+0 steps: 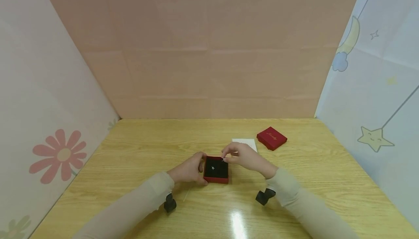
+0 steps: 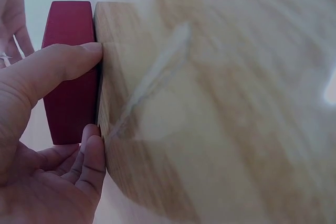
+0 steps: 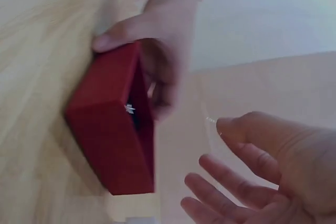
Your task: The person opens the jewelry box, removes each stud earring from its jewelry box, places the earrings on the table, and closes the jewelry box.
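An uncovered red jewelry box with a black lining rests on the table. A small silvery star-shaped piece of jewelry sits on the lining; it also shows just inside the rim in the right wrist view. My left hand grips the box from its left side, thumb against the red wall. Over the far right corner of the box, my right hand pinches a tiny glittering piece between thumb and index finger. I cannot tell its kind. The other right fingers are loosely spread.
Behind my right hand lies a white flat piece, partly covered by it. The red box lid, with gold lettering, lies farther back on the right. A thin clear strip is on the wooden table near my left wrist.
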The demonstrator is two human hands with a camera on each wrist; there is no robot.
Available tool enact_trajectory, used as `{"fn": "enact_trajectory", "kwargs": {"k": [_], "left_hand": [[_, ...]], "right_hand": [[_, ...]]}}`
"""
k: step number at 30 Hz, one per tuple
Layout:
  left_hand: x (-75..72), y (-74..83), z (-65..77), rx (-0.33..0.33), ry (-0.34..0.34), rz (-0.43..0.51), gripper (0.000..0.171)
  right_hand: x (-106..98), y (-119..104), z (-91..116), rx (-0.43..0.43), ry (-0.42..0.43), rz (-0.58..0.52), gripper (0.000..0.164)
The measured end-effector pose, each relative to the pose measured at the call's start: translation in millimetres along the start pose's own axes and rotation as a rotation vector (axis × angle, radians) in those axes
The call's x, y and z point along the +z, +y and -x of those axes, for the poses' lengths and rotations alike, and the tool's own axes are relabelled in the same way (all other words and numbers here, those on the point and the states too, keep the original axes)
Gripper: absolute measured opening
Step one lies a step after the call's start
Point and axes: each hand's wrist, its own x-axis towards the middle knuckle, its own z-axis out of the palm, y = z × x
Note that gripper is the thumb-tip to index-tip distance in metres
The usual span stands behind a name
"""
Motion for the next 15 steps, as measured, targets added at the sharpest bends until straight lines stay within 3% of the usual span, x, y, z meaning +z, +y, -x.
{"fn": "enact_trajectory", "kwargs": {"k": [5, 15], "left_hand": [[0.4, -0.9, 0.1, -0.004, 0.002, 0.010, 0.086], [-0.8, 2.2, 2.1, -0.010, -0.004, 0.014, 0.085]], "right_hand": [[-15.0, 8.4, 5.1, 0.032, -0.051, -0.183, 0.015], [-10.9, 30.1, 22.7, 0.084, -0.208, -0.152, 0.015]]}}
